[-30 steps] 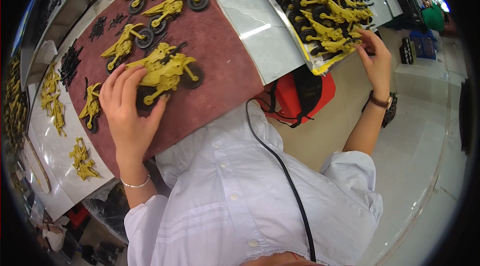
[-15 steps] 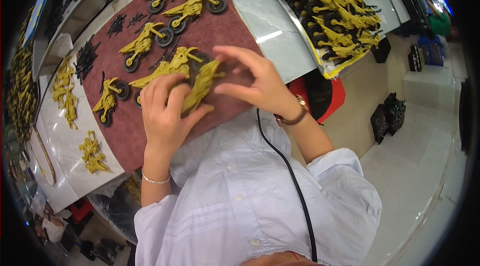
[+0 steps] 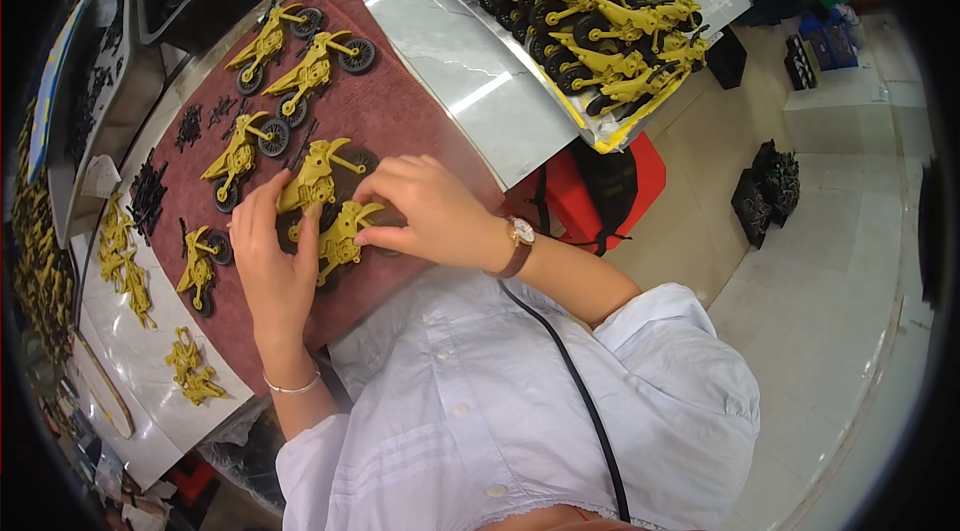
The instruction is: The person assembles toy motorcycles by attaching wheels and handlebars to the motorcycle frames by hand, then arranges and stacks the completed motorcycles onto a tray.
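Note:
In front of my body my right hand [image 3: 430, 206] pinches a yellow toy motorcycle body [image 3: 343, 241] between thumb and fingers, low over the maroon cloth [image 3: 375, 296]. A dark wheel shows partly beneath it. My left hand [image 3: 268, 256] is closed around the tail end of another yellow toy motorcycle [image 3: 318, 176], its thumb against the lower side and its fingers on the left. That tail is hidden by the hand. The front wheel of this motorcycle is partly behind my right fingers.
Several toy motorcycles with black wheels [image 3: 310, 66] lie on the cloth, with small black parts [image 3: 150, 196] along its left side. Loose yellow bodies [image 3: 190, 366] rest on the white table. A tray of yellow motorcycles [image 3: 590, 136] stands at the back right; black bins [image 3: 145, 61] are at the left.
The view has shifted, so the cloth sits further left and lower. The yellow body that was tilted up between my hands is now lower, and my right hand has closed on it.

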Motion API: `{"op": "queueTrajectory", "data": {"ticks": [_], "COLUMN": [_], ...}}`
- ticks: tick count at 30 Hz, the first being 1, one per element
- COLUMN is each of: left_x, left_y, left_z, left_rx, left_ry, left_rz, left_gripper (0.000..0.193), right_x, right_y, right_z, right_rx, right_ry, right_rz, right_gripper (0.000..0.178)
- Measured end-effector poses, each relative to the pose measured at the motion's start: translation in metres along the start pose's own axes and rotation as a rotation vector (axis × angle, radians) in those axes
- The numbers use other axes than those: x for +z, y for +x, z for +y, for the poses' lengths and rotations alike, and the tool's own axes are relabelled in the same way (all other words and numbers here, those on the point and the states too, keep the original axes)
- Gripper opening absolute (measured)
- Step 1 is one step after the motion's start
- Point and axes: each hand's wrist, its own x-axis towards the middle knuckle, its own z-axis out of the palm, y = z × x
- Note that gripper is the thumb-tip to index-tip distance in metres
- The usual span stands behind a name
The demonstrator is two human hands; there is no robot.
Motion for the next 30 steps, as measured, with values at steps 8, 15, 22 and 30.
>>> {"op": "queueTrajectory", "data": {"ticks": [8, 15, 22, 30], "left_x": [-0.005, 0.001, 0.000, 0.006], "left_y": [0.001, -0.004, -0.004, -0.007], "left_z": [0.006, -0.003, 0.001, -0.001], "left_rx": [-0.105, -0.047, -0.026, -0.021], "left_ry": [-0.222, -0.277, -0.219, -0.225], "left_rz": [-0.063, -0.054, -0.043, 0.084], "left_gripper": [0.034, 0.028, 0.027, 0.026], "right_x": [-0.033, -0.124, -0.253, -0.271], "right_y": [-0.008, -0.010, -0.038, -0.049], "right_z": [-0.007, -0.019, 0.045, 0.075], "right_rx": [-0.019, -0.073, 0.047, 0.324], "right_ry": [-0.213, -0.362, -0.596, -0.669], "right_rz": [-0.130, 0.102, 0.363, 0.293], "right_gripper": [0.030, 0.034, 0.029, 0.030]}}
